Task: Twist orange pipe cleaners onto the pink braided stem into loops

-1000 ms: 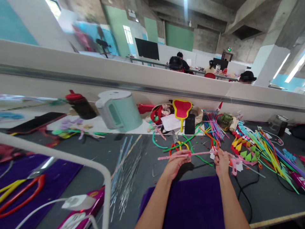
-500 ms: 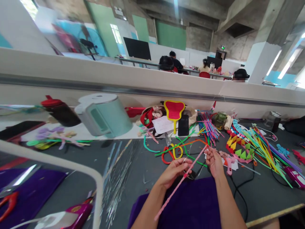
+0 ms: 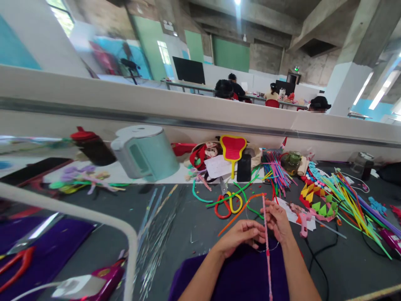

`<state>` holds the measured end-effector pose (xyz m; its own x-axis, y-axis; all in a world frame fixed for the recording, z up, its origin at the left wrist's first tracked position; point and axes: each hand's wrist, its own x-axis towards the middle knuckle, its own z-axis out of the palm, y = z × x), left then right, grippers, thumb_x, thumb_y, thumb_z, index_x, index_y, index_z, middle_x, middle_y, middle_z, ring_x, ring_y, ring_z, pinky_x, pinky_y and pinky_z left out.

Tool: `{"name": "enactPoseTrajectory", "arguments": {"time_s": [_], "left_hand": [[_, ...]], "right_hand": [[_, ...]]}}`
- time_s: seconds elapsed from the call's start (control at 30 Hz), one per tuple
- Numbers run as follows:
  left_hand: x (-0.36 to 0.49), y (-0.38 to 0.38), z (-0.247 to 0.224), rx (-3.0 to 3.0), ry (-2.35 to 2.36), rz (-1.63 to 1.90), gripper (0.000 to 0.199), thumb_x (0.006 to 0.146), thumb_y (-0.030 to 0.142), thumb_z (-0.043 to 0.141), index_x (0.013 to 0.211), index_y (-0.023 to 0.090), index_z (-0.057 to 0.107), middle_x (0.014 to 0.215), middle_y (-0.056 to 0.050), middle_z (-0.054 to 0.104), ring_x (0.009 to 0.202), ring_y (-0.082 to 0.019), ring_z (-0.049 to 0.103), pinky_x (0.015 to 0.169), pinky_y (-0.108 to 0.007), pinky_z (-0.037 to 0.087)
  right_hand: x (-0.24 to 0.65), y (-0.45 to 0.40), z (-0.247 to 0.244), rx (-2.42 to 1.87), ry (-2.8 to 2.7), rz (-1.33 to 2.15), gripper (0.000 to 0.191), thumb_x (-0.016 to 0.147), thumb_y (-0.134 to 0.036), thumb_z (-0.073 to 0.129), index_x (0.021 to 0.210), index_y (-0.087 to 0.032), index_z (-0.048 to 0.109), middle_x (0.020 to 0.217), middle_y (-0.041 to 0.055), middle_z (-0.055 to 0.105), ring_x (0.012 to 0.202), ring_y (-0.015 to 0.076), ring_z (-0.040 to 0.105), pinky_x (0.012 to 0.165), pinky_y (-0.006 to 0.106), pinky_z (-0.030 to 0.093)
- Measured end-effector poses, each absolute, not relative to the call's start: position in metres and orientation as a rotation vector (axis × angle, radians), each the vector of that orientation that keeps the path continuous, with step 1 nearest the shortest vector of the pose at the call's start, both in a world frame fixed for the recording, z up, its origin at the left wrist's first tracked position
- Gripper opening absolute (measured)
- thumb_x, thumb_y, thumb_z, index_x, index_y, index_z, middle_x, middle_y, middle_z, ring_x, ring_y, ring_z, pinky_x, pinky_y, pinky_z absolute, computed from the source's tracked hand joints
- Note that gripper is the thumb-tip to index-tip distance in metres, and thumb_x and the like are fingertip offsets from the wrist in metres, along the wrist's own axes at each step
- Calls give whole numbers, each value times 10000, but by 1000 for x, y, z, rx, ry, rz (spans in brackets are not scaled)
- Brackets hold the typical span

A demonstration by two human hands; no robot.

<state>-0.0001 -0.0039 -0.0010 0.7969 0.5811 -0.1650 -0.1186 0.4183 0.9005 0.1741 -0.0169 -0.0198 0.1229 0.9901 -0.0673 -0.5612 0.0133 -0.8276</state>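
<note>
The right hand [image 3: 278,219] pinches the upper part of a pink strip [image 3: 267,244] that runs toward the front edge of the table [image 3: 354,267], over a purple cloth [image 3: 247,276]. The left hand [image 3: 242,235] has its fingers curled, tips at the strip; whether they grip it, I cannot tell. Scissors [image 3: 230,203] lie beyond the left hand, a pink glue gun [image 3: 303,225] just right of the right hand. A kettle [image 3: 163,154] stands along the back edge.
</note>
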Motion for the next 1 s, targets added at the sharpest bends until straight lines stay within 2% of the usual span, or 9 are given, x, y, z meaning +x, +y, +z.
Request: {"name": "enactPoseTrajectory", "arguments": {"time_s": [0.13, 0.3, 0.53, 0.6, 0.8, 1.0], "left_hand": [[-1, 3, -4, 985, 561, 627, 397, 732, 445, 699, 962, 122, 689, 914, -165, 720, 780, -227, 699, 667, -295, 536], [-1, 13, -9, 878, 742, 920, 442, 728, 480, 687, 1020, 147, 670, 842, -105, 717, 690, -181, 677, 620, -272, 535], [0, 15, -17, 775, 886, 1163, 476, 620, 498, 758, 918, 133, 695, 923, -131, 727, 757, -207, 677, 631, -293, 542], [-1, 16, -20, 729, 886, 1169, 456, 610, 488, 767, 888, 134, 696, 904, -125, 730, 734, -201, 676, 622, -295, 542], [-13, 21, -22, 654, 908, 1139, 375, 603, 447, 787, 735, 109, 695, 623, -61, 686, 505, -119, 599, 536, -243, 500], [-22, 24, -20, 628, 921, 1117, 344, 573, 421, 808, 663, 125, 656, 593, -39, 673, 478, -106, 579, 534, -232, 485]], "right_hand": [[173, -20, -16, -904, -684, 1421, 379, 685, -361, 751, 988, -162, 640, 813, 49, 715, 392, 35, 458, 277, 114, 256], [169, -22, -18, -936, -699, 1428, 350, 676, -332, 766, 947, -155, 635, 713, 12, 686, 323, -8, 331, 271, 107, 184], [165, -26, -18, -973, -704, 1460, 344, 657, -303, 782, 925, -150, 631, 682, 10, 671, 309, -31, 277, 288, 104, 142], [162, -28, -17, -990, -703, 1485, 346, 651, -311, 785, 916, -151, 631, 672, 7, 664, 306, -31, 267, 287, 108, 129], [152, -34, -15, -1016, -709, 1585, 322, 676, -316, 771, 914, -143, 639, 665, 13, 661, 310, -28, 263, 297, 116, 116], [147, -37, -12, -1000, -714, 1629, 266, 705, -302, 752, 891, -145, 647, 666, 12, 662, 308, -28, 257, 303, 124, 100]]}}
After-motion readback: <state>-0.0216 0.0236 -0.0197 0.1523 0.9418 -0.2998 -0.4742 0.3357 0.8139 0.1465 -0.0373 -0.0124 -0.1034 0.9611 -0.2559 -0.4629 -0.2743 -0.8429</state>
